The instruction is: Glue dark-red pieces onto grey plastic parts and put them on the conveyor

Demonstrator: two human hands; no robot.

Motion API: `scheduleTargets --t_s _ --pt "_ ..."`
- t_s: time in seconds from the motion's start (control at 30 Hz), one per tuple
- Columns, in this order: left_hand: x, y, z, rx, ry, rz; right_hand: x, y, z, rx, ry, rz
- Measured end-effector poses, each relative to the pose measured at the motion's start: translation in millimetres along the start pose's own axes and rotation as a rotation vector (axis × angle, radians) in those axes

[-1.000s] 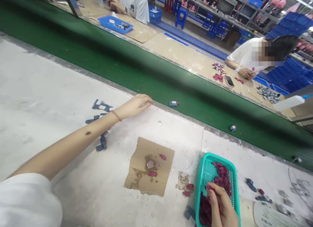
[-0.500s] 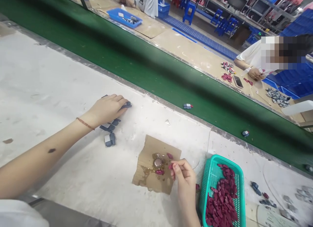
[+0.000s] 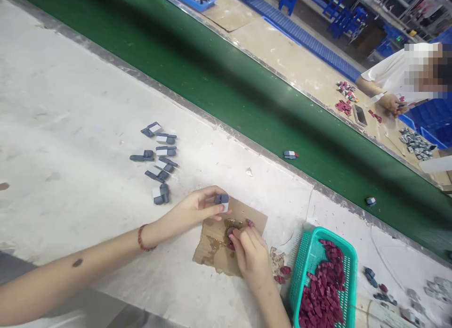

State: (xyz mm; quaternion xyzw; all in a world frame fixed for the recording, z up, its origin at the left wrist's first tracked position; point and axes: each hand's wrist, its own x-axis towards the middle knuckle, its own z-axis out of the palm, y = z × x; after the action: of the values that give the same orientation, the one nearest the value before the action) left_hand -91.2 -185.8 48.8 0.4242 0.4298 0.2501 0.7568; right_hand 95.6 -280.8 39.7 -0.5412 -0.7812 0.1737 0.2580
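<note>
My left hand (image 3: 206, 205) is closed around a dark blue-grey and white plastic part (image 3: 222, 201), held above the upper edge of a piece of cardboard (image 3: 212, 259). On the cardboard sits a bottle cap (image 3: 229, 233) amid brown wet stains. My right hand (image 3: 252, 252) pinches at the cap; the small maroon piece it held a moment ago is mostly hidden by the fingertips. A maroon piece (image 3: 249, 222) lies near the cardboard's upper right, and another shows partly below the cap. Several similar blue-grey and white parts (image 3: 165, 151) lie on the white table to the left.
A green basket (image 3: 353, 271) with many maroon pieces stands right of my right hand. Beyond the white table (image 3: 88, 177) runs a green conveyor belt (image 3: 219, 97) carrying a few parts. Across it, a co-worker (image 3: 391, 78) handles small pieces. Loose grey parts (image 3: 439, 290) lie far right.
My left hand has picked up a blue-grey part from the group and brought it right, over the cardboard. My right hand has moved left to the bottle cap. The view has shifted slightly.
</note>
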Motion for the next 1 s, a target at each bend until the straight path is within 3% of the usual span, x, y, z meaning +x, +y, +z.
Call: scheduleTargets --t_s 0.17,0.33,0.53,0.6,0.8,1.0 --pt "-2.2 -6.6 6.5 -0.022 0.0 0.014 -1.8 0.8 3.5 -0.209 -0.037 -0.11" --pt "-1.1 -12.5 6.0 -0.112 0.006 -0.024 -2.2 -2.3 4.3 -0.242 -0.031 -0.1" --pt "-0.4 -21.7 2.1 -0.258 -0.102 -0.171 -0.3 -5.0 6.3 -0.188 -0.046 -0.074" --pt "-0.8 -22.0 2.5 -0.262 -0.111 -0.189 0.0 -3.8 3.1 -0.108 -0.038 -0.027" --pt "-0.9 -20.0 5.1 -0.176 -0.137 -0.148 -3.4 1.1 -12.4 0.295 0.016 0.294" --pt "-0.4 -23.3 6.7 -0.138 -0.146 -0.15 -5.1 3.9 -9.8 0.319 0.016 0.32"
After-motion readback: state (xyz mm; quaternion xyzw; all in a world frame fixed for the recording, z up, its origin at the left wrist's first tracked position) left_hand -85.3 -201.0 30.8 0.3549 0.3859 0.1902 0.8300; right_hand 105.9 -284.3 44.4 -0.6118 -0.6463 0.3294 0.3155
